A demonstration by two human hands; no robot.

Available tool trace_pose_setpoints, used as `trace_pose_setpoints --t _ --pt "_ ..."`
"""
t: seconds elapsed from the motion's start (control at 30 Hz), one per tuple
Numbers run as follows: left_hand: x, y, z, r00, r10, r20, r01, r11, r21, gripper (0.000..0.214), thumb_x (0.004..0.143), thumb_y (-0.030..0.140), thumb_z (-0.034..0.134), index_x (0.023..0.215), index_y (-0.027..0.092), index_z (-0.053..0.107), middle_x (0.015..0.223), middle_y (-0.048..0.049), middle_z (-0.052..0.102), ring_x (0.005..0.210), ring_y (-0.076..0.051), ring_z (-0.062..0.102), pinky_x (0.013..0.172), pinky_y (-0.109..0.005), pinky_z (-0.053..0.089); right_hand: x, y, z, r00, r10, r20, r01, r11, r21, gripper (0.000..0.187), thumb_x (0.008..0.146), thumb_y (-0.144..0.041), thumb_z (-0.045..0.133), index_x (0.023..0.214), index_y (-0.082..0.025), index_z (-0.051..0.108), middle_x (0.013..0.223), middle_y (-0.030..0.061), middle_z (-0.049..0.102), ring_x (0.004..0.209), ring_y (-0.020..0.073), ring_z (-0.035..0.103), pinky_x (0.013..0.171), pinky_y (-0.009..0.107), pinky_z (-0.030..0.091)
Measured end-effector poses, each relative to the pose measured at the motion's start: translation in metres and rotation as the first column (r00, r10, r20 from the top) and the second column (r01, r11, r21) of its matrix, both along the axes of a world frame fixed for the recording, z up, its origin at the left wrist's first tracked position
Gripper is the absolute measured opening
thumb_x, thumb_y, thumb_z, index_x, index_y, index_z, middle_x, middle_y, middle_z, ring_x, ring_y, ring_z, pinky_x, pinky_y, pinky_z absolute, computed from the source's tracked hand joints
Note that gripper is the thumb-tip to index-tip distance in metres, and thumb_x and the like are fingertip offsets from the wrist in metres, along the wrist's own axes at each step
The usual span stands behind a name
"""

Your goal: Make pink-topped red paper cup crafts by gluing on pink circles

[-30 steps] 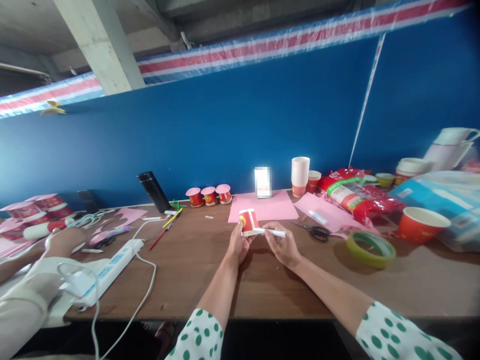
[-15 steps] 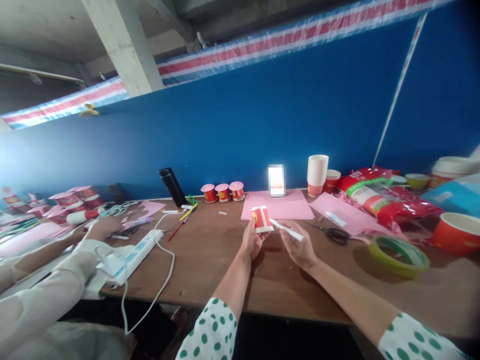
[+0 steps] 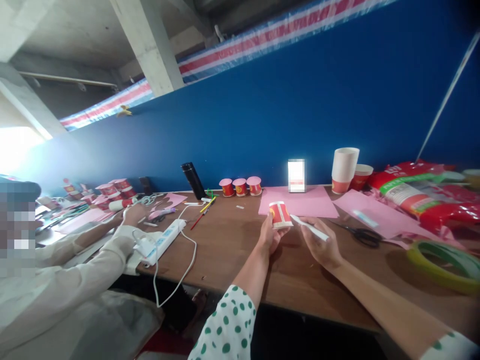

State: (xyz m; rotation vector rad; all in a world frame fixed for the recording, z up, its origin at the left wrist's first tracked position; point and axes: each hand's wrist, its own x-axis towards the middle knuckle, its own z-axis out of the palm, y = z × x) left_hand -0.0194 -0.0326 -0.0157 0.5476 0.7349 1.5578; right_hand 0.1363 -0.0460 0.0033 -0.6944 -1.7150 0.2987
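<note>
My left hand (image 3: 269, 236) is closed around a red paper cup (image 3: 280, 215) with a pale stripe, held upside down above the table, its wider rim at the bottom. In my right hand (image 3: 324, 248) is a white pen-like stick (image 3: 313, 230), gripped between thumb and fingers. Its narrow tip points at the cup's right side; whether it touches cannot be made out. Behind the cup lies a pink paper sheet (image 3: 318, 200). Black-handled scissors (image 3: 363, 236) rest to the right of my right hand.
Three red cups with pink tops (image 3: 240, 187) line the blue wall beside a black flask (image 3: 193, 181). Right stand stacked paper cups (image 3: 344, 170), a red plastic package (image 3: 416, 195) and a tape roll (image 3: 431, 275). Left are a power strip (image 3: 165, 241) and a co-worker's sleeve (image 3: 108, 255).
The view has swung left, so everything sits further right in the picture. My hands still hold the cup and the white stick in nearly the same pose.
</note>
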Motion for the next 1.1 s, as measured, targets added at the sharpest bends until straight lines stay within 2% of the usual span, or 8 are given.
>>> trace_pose_setpoints --t 0.2,0.3,0.4,0.47,0.6,0.77,0.97,1.1 --pt "0.002 -0.002 0.004 1.000 -0.003 0.002 0.003 1.000 0.000 0.050 0.077 0.057 0.051 0.098 0.013 0.062 0.097 -0.0132 0.066 0.082 -0.021 0.062 0.084 -0.040 0.044 -0.002 -0.001 0.001 0.997 0.016 -0.080 -0.029 0.986 -0.163 0.013 0.085 -0.029 0.051 0.090 -0.019 0.058 0.077 0.0034 0.063 0.064 0.0152 0.059 0.059 0.025 0.047" --pt "0.001 -0.002 0.004 1.000 -0.001 -0.019 0.001 1.000 0.019 0.047 0.077 0.055 0.053 0.101 0.016 0.061 0.096 -0.0113 0.066 0.080 -0.019 0.061 0.082 -0.040 0.045 -0.004 0.000 0.002 0.988 0.019 -0.156 -0.040 0.990 -0.135 0.013 0.085 -0.027 0.052 0.094 -0.018 0.057 0.084 0.0051 0.063 0.074 0.0168 0.061 0.067 0.027 0.049" --pt "0.000 -0.002 0.003 0.999 0.008 -0.041 -0.007 0.999 0.033 0.042 0.076 0.051 0.056 0.100 0.016 0.061 0.098 -0.0107 0.066 0.083 -0.019 0.062 0.083 -0.041 0.046 -0.004 0.001 0.002 0.989 0.032 -0.144 -0.042 0.997 -0.071 0.013 0.083 -0.025 0.054 0.095 -0.019 0.059 0.089 0.0054 0.063 0.081 0.0174 0.060 0.075 0.029 0.047" --pt "0.000 -0.002 0.003 0.999 0.005 -0.042 -0.003 0.999 0.034 0.041 0.076 0.050 0.057 0.099 0.016 0.061 0.099 -0.0107 0.066 0.086 -0.020 0.062 0.086 -0.042 0.045 -0.004 0.000 0.003 0.988 0.059 -0.140 -0.072 0.993 -0.091 0.013 0.084 -0.025 0.054 0.095 -0.019 0.059 0.091 0.0055 0.063 0.083 0.0176 0.060 0.077 0.029 0.047" --pt "0.000 -0.003 0.004 1.000 -0.003 -0.027 0.004 1.000 0.031 0.042 0.076 0.049 0.057 0.100 0.015 0.061 0.097 -0.0108 0.067 0.088 -0.021 0.063 0.091 -0.044 0.043 -0.004 0.001 0.004 0.978 0.075 -0.196 -0.122 0.963 -0.239 0.015 0.086 -0.030 0.051 0.089 -0.018 0.059 0.080 0.0042 0.063 0.071 0.0157 0.059 0.065 0.026 0.047" --pt "0.000 -0.001 0.001 1.000 0.020 0.008 -0.020 1.000 0.016 0.038 0.079 0.044 0.057 0.101 0.014 0.061 0.099 -0.0099 0.067 0.090 -0.020 0.063 0.095 -0.043 0.041 -0.005 0.007 0.007 0.948 -0.004 -0.320 -0.124 0.917 -0.379 0.021 0.085 -0.037 0.050 0.078 -0.018 0.055 0.062 0.0012 0.061 0.056 0.0131 0.055 0.051 0.023 0.042" --pt "-0.001 0.000 -0.002 1.000 -0.006 -0.001 0.006 0.999 0.032 0.039 0.079 0.044 0.057 0.101 0.013 0.061 0.101 -0.0115 0.067 0.094 -0.023 0.063 0.095 -0.042 0.042 -0.006 0.009 0.005 0.952 0.006 -0.306 -0.134 0.908 -0.397 0.021 0.084 -0.037 0.051 0.074 -0.019 0.053 0.059 0.0001 0.060 0.050 0.0113 0.051 0.052 0.024 0.041" --pt "-0.001 -0.001 0.000 1.000 -0.022 -0.007 0.022 0.999 0.040 0.038 0.079 0.044 0.056 0.100 0.012 0.062 0.102 -0.0119 0.067 0.096 -0.023 0.062 0.094 -0.041 0.042 -0.006 0.008 0.004 0.958 0.041 -0.282 -0.154 0.907 -0.391 0.021 0.085 -0.036 0.050 0.074 -0.019 0.054 0.061 0.0004 0.060 0.056 0.0130 0.054 0.057 0.025 0.043"
